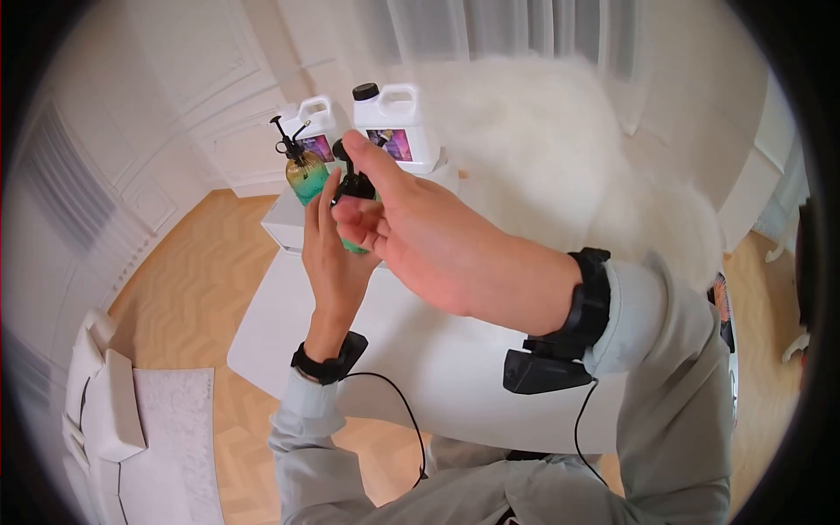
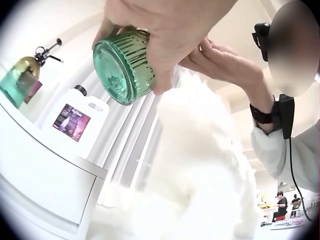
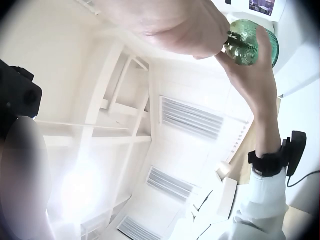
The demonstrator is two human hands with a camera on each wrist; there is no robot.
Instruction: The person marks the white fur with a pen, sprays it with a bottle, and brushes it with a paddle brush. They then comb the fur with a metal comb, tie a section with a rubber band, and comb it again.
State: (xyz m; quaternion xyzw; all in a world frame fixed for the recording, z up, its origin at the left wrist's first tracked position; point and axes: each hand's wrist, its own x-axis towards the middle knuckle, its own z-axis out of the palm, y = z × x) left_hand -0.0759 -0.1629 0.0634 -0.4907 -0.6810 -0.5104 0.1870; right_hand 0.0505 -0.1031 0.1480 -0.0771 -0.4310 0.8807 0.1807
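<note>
My left hand grips a green ribbed glass spray bottle around its body, with the round base showing in the left wrist view. At its top, my right hand holds the black sprayer head, thumb up by the knob and the other fingers curled beside the collar. Most of the bottle is hidden behind both hands in the head view. In the right wrist view the glass shows between the left thumb and fingers. Just beyond the hands stands a second spray bottle, amber fading to green, with a black pump.
Two white jugs, one with a black cap and another, stand behind on a white drawer unit. A large white fluffy mass lies to the right, over the white table. Cables hang from both wrist cameras.
</note>
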